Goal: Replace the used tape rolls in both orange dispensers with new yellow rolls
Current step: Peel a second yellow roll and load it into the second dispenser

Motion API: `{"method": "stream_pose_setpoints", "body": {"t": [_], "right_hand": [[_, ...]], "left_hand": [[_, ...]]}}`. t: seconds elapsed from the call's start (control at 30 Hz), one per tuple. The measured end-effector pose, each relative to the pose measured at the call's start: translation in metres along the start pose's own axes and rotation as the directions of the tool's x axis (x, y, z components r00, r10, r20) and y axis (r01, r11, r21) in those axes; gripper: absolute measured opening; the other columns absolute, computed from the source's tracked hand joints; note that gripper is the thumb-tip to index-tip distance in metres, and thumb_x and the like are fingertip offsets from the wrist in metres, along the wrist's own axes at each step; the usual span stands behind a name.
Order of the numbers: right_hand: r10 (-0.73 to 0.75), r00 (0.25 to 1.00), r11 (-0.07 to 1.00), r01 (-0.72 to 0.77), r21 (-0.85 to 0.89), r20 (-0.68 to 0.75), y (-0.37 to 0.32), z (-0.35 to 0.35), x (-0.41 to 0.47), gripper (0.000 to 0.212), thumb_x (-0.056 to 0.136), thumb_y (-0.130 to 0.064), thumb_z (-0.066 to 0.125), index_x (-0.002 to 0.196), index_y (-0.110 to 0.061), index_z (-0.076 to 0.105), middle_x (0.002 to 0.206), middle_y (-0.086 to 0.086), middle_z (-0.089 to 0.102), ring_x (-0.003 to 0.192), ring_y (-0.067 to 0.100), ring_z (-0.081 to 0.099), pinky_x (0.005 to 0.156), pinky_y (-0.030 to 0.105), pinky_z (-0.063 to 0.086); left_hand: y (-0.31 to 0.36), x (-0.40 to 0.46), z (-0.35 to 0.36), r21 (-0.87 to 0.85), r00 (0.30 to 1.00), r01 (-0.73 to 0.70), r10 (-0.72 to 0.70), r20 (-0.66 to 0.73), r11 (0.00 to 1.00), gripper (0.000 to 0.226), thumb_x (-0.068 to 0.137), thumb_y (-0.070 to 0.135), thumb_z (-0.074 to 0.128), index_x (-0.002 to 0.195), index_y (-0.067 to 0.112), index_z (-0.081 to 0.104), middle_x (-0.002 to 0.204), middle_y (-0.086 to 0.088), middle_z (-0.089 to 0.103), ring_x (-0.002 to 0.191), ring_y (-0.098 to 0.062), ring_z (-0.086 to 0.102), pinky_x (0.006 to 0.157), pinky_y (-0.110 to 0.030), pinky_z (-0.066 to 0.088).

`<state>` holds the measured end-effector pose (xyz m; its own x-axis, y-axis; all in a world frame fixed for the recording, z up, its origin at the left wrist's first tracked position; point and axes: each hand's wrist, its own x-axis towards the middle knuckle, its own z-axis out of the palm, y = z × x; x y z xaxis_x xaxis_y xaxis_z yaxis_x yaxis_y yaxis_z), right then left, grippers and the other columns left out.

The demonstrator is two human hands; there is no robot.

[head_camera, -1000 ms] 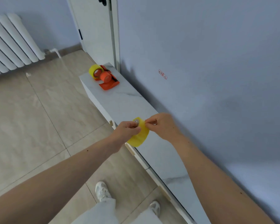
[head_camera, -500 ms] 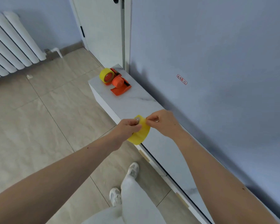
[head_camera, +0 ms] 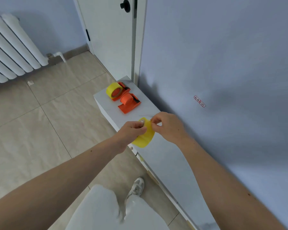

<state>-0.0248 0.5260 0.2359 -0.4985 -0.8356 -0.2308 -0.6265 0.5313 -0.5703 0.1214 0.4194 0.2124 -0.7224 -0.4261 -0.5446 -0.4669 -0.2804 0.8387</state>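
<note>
I hold a yellow tape roll [head_camera: 144, 137] over the front edge of the white cabinet top [head_camera: 165, 156]. My left hand [head_camera: 133, 130] grips the roll from the left side. The fingertips of my right hand [head_camera: 166, 127] pinch the roll's upper edge. Two orange dispensers lie at the far end of the cabinet: the far dispenser [head_camera: 121, 90] carries a yellow roll [head_camera: 113, 90], and the near dispenser [head_camera: 129, 103] shows a bare orange hub with no roll on it.
The cabinet runs along a blue wall [head_camera: 223, 63] on the right. A white door [head_camera: 110, 35] stands behind its far end. A white radiator [head_camera: 12, 50] hangs at the far left. Tiled floor [head_camera: 40, 130] lies to the left; my legs and a shoe [head_camera: 137, 186] are below.
I have stepped closer to the cabinet's far end, so the dispensers appear nearer. Both hands keep the same hold on the yellow roll.
</note>
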Motion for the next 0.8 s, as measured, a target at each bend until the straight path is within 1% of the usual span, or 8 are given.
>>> {"method": "stream_pose_setpoints", "body": {"t": [0.13,0.2,0.27,0.37,0.47,0.57,0.7,0.8], "right_hand": [[0.112,0.992,0.984,-0.118,0.132,0.054,-0.007,0.003,0.037,0.02,0.077,-0.034,0.057,0.088,-0.022,0.069,0.095,-0.01,0.07,0.087,0.011,0.066,0.074,0.034,0.055],[0.174,0.982,0.953,-0.188,0.237,0.077,-0.014,0.006,0.054,0.017,0.081,-0.025,0.059,0.087,-0.011,0.068,0.088,-0.002,0.071,0.071,0.01,0.061,0.06,0.024,0.05],[0.229,0.968,0.916,-0.249,0.314,0.101,-0.024,0.01,0.068,0.019,0.084,-0.018,0.059,0.088,0.0,0.065,0.073,0.001,0.06,0.058,0.01,0.048,0.049,0.019,0.039],[0.286,0.951,0.866,-0.309,0.394,0.116,-0.038,0.025,0.085,0.017,0.084,-0.016,0.059,0.086,0.0,0.065,0.067,-0.002,0.053,0.061,0.012,0.047,0.056,0.029,0.039],[0.272,0.962,0.835,-0.237,0.497,0.001,-0.055,0.044,0.099,0.003,0.08,-0.011,0.066,0.082,-0.009,0.067,0.076,-0.001,0.066,0.068,0.01,0.059,0.065,0.029,0.049],[0.238,0.964,0.815,-0.131,0.565,-0.12,-0.067,0.058,0.108,0.012,0.08,-0.003,0.069,0.079,-0.015,0.067,0.083,-0.004,0.071,0.079,0.006,0.066,0.078,0.022,0.054],[0.255,0.959,0.811,-0.143,0.568,-0.122,-0.072,0.065,0.12,0.032,0.087,-0.003,0.059,0.082,-0.031,0.074,0.092,-0.008,0.075,0.093,0.008,0.068,0.089,0.028,0.054],[0.333,0.937,0.78,-0.213,0.588,-0.102,-0.071,0.067,0.131,0.033,0.084,-0.008,0.057,0.08,-0.035,0.076,0.094,-0.012,0.075,0.095,0.006,0.067,0.091,0.032,0.054]], "left_hand": [[0.011,0.02,-0.03,0.002,0.999,0.008,-0.008,0.035,1.0,0.057,0.069,0.04,0.066,0.104,-0.005,0.062,0.087,-0.005,0.057,0.082,-0.021,0.047,0.079,-0.037,0.036],[0.017,0.03,-0.047,0.003,0.998,0.008,-0.009,0.066,1.0,0.045,0.076,0.033,0.062,0.108,0.001,0.067,0.091,-0.008,0.059,0.085,-0.021,0.052,0.083,-0.037,0.04],[0.021,0.038,-0.065,0.007,0.994,0.0,0.0,0.113,1.0,0.042,0.081,0.028,0.058,0.111,0.001,0.067,0.094,-0.01,0.06,0.087,-0.022,0.053,0.086,-0.036,0.041],[0.026,0.051,-0.098,0.033,0.987,0.021,-0.026,0.156,0.999,0.034,0.088,0.021,0.057,0.113,0.001,0.068,0.097,-0.009,0.062,0.089,-0.021,0.055,0.088,-0.034,0.041],[0.028,0.067,-0.13,0.065,0.984,0.042,-0.053,0.169,0.997,0.026,0.096,0.013,0.055,0.116,0.003,0.068,0.1,-0.006,0.064,0.091,-0.017,0.054,0.089,-0.029,0.039],[0.033,0.082,-0.154,0.085,0.981,0.054,-0.069,0.183,0.995,0.025,0.096,0.011,0.055,0.116,0.003,0.068,0.098,-0.005,0.065,0.085,-0.013,0.054,0.084,-0.025,0.042],[0.038,0.103,-0.173,0.08,0.972,0.094,-0.109,0.207,0.992,0.037,0.089,0.022,0.062,0.123,0.007,0.066,0.125,-0.012,0.066,0.111,-0.023,0.056,0.11,-0.042,0.034],[0.04,0.116,-0.175,0.08,0.966,0.109,-0.125,0.228,0.991,0.033,0.093,0.019,0.06,0.123,0.007,0.066,0.112,-0.006,0.066,0.105,-0.02,0.054,0.105,-0.038,0.034]]}}
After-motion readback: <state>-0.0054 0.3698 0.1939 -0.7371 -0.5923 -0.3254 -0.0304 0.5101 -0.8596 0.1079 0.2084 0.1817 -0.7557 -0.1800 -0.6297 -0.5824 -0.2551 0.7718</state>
